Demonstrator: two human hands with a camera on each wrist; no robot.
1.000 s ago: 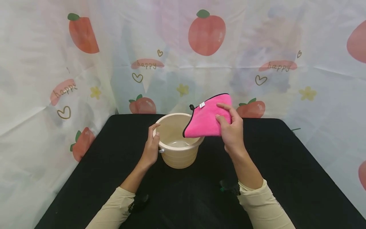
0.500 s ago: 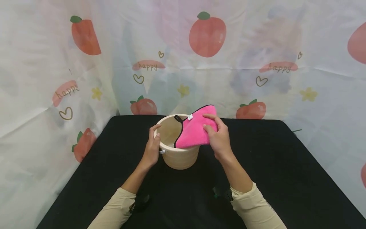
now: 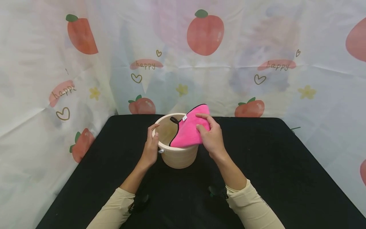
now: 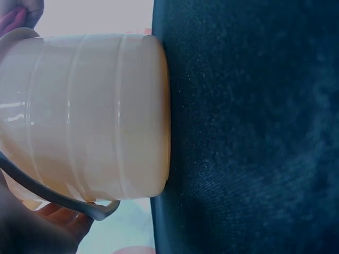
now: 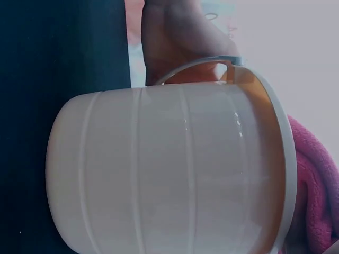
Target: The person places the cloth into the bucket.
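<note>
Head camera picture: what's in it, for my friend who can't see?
A person's right hand holds a pink cloth over a cream bucket; the left hand grips the bucket. The bucket stands on a black table before a fruit-print sheet.

We see a bucket (image 3: 179, 158) of smooth, glossy plastic, its wall ringed by shallow ridges that catch soft highlights. Its handle (image 4: 69, 202) looks like smooth plastic too, with a duller sheen. At the bucket's mouth we find a plush, matt cloth (image 3: 191, 132) with a smooth-looking label (image 3: 184, 118) and what seems a fabric loop (image 3: 174, 120). Beneath the bucket, the tabletop (image 3: 271, 165) has a matt, finely textured covering. Behind the bucket, we see a thin, creased fabric backdrop (image 3: 243, 31), faintly shiny; in front, matt fabric sleeves (image 3: 111, 206).
</note>
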